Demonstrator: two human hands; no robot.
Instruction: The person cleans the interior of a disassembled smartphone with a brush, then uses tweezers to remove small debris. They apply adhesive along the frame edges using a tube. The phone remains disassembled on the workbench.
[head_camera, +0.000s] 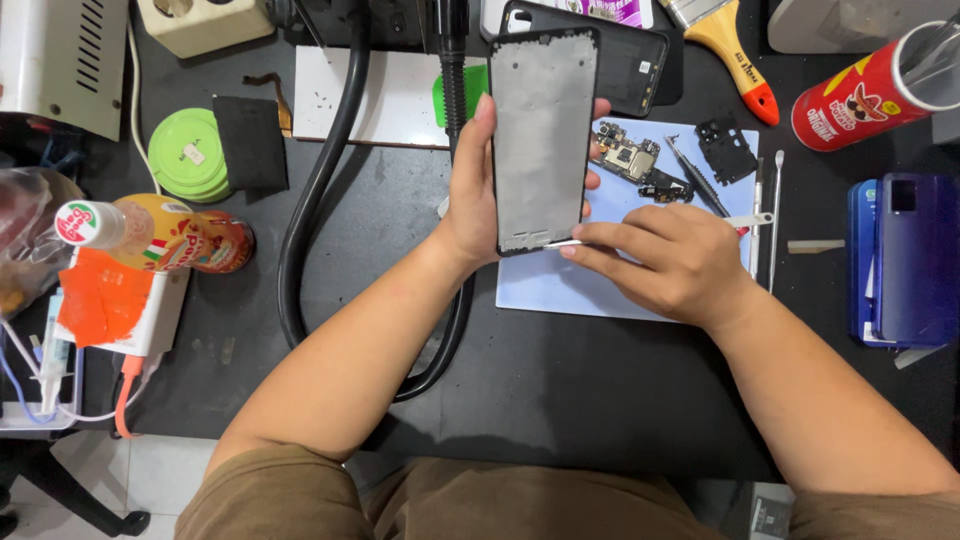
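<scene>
My left hand (472, 190) holds a black phone frame (543, 135) upright by its sides, grey inner face toward me. My right hand (665, 262) grips a thin white-handled tool (748, 219), its tip touching the frame's bottom edge. Under the hands lies a pale blue work mat (560, 285). On the mat lie a small circuit board (630, 160), a black plastic cover piece (727, 150) and tweezers (697, 178).
A thick black hose (315, 190) curves across the black desk. A phone back cover (640, 60), a yellow brush with a red tip (735, 55) and a red can (865, 95) stand at the back. Blue phones (905, 260) lie right; a bottle (160, 235) and green lids (185, 155) left.
</scene>
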